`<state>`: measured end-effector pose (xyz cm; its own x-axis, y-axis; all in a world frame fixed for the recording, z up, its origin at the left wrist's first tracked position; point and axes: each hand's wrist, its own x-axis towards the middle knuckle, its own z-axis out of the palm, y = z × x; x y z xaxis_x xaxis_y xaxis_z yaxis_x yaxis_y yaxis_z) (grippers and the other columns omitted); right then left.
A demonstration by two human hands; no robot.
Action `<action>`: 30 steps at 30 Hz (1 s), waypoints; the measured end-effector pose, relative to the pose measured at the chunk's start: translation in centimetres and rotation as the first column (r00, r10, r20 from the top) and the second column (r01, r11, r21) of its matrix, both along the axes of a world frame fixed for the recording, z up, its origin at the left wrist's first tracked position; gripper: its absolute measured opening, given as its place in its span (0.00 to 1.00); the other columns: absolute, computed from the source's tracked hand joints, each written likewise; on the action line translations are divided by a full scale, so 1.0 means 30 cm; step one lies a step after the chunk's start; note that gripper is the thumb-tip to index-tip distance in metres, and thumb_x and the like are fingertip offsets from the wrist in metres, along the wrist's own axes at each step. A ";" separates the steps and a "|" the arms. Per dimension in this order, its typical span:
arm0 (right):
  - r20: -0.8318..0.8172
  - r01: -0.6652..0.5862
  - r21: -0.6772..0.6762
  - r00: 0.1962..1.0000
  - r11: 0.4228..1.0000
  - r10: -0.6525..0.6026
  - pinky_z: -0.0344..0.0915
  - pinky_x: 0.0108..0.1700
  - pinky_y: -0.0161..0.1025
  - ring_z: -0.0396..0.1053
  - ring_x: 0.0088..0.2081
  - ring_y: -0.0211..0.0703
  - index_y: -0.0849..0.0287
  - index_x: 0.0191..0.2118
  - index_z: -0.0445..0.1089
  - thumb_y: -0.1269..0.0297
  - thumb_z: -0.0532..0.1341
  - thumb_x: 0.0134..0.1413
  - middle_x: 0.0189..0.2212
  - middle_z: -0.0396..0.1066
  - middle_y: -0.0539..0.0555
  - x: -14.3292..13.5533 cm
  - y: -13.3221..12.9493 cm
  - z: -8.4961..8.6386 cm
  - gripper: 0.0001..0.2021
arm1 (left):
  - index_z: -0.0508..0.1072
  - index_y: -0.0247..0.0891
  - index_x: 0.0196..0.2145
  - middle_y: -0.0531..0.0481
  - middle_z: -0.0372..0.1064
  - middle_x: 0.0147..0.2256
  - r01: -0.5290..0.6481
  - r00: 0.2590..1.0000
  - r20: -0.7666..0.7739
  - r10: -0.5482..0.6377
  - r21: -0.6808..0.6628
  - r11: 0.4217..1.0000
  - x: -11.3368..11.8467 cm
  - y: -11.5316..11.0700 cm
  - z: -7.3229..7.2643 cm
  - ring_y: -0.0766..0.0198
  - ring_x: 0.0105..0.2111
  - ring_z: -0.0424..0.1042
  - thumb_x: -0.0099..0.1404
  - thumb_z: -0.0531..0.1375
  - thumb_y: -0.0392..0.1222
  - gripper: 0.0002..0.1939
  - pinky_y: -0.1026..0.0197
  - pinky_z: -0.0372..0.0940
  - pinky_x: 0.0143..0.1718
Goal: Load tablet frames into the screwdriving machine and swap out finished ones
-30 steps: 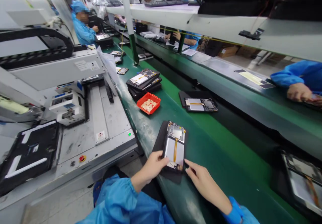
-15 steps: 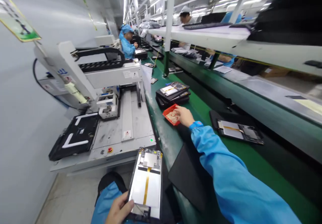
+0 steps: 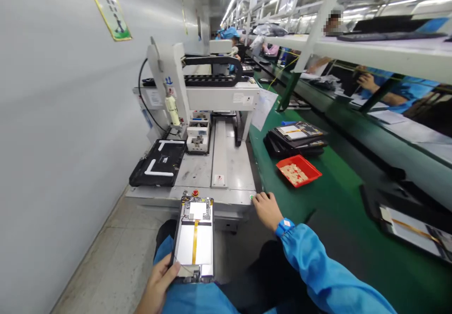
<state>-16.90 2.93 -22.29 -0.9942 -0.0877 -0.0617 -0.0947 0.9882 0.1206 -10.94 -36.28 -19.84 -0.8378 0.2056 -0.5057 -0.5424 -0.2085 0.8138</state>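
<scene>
My left hand (image 3: 159, 278) is gripping the opened tablet (image 3: 194, 233) by its lower left corner, thumb on top; the tablet is tilting up over my lap, in front of the machine (image 3: 197, 177), and is showing its white panel (image 3: 204, 245) with an orange ribbon (image 3: 195, 245) running down it; my right hand (image 3: 267, 210) is reaching palm down, unclenched with fingers bent, fingertips resting by the green button (image 3: 252, 197) at the machine's front right corner, though from this angle I can't fairly tell whether I'm pressing it; beyond that hand, a red tray (image 3: 309, 173) is holding small pale pieces (image 3: 294, 174) on the green bench (image 3: 337, 194); a stack of tablets (image 3: 295, 140) is standing just behind the tray.
</scene>
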 end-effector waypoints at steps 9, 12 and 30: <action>-0.005 -0.024 0.083 1.000 0.996 0.024 0.38 0.65 0.62 0.66 0.52 0.54 0.63 0.57 0.69 0.76 0.50 0.63 0.49 0.72 0.64 -0.023 0.031 -0.063 0.21 | 0.79 0.36 0.47 0.42 0.79 0.43 0.061 0.996 -0.070 -0.058 0.044 0.997 -0.005 -0.109 -0.073 0.49 0.45 0.76 0.58 0.68 0.56 0.26 0.49 0.67 0.54; -0.014 -0.014 0.093 1.000 0.996 0.015 0.40 0.65 0.63 0.67 0.52 0.54 0.62 0.57 0.70 0.77 0.51 0.62 0.49 0.72 0.64 -0.025 0.027 -0.069 0.21 | 0.80 0.36 0.47 0.42 0.79 0.42 0.067 0.995 -0.075 -0.063 0.060 0.996 -0.001 -0.131 -0.087 0.48 0.46 0.75 0.59 0.68 0.56 0.25 0.48 0.67 0.55; 0.507 0.511 -0.797 0.856 -0.322 0.103 0.73 0.42 0.47 0.76 0.42 0.51 0.57 0.57 0.67 0.47 0.65 0.56 0.47 0.75 0.61 0.193 -0.409 0.192 0.28 | 0.81 0.35 0.45 0.40 0.78 0.42 0.255 0.958 -0.172 -0.230 0.144 0.956 -0.058 0.068 -0.003 0.46 0.47 0.74 0.56 0.68 0.60 0.28 0.47 0.65 0.54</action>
